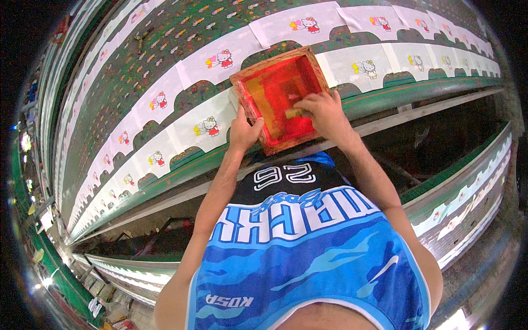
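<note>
A wood-edged screen printing frame (273, 57), its inside smeared with red ink, lies tilted over the near row of white pieces in front of me. My left hand (245, 131) grips the frame's left side, thumb toward the inner edge. Within the frame, my right hand (325, 116) is closed on a small yellowish squeegee (292, 113), slightly blurred. The white piece under the frame is mostly hidden. Left of it lies a white cut piece (190, 132) printed with a cartoon cat in red and yellow; another printed piece (357, 69) lies to the right.
Two rows of printed white pieces run along the long green table (231, 25), whose surface is speckled with ink marks. A pale rail (407, 116) follows its near edge. Behind me at the right stands another table with printed pieces (462, 212).
</note>
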Available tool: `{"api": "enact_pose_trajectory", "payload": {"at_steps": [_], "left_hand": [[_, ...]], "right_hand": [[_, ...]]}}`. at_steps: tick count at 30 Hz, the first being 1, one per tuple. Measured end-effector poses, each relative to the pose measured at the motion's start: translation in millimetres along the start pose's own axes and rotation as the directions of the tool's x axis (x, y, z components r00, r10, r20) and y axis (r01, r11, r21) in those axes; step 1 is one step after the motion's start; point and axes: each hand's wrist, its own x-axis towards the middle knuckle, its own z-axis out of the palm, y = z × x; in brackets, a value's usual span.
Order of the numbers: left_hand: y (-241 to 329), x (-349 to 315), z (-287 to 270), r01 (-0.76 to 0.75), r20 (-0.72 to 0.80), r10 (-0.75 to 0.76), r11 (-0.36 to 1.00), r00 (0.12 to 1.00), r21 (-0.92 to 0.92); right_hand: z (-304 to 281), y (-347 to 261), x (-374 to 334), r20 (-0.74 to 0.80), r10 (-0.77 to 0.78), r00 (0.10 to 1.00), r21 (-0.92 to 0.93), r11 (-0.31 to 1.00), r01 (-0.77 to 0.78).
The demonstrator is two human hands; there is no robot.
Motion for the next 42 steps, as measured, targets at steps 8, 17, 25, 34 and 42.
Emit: {"api": "enact_pose_trajectory", "payload": {"at_steps": [8, 17, 25, 34, 42], "left_hand": [[10, -2, -1, -0.026, 0.006, 0.026, 1.000, 1.000, -0.009], [10, -5, -1, -0.036, 0.001, 0.036, 0.999, 0.999, -0.028], [39, -8, 9, 0.009, -0.043, -0.012, 0.997, 0.999, -0.072], [146, 47, 137, -0.183, -0.095, 0.175, 0.980, 0.980, -0.075], [192, 69, 200, -0.113, -0.043, 0.111, 0.993, 0.993, -0.035]], "right_hand": [[-1, 10, 68, -0.131, 0.021, 0.991, -0.038, 0.999, -0.027], [23, -13, -35, -0.124, 0.057, 0.991, -0.094, 0.993, -0.069], [7, 17, -42, -0.155, -0.017, 0.988, -0.042, 0.999, 0.011], [-81, 160, -69, -0.190, 0.002, 0.982, -0.071, 0.997, -0.016], [-108, 235, -85, -0.170, 0.006, 0.985, -0.074, 0.997, -0.018]]}}
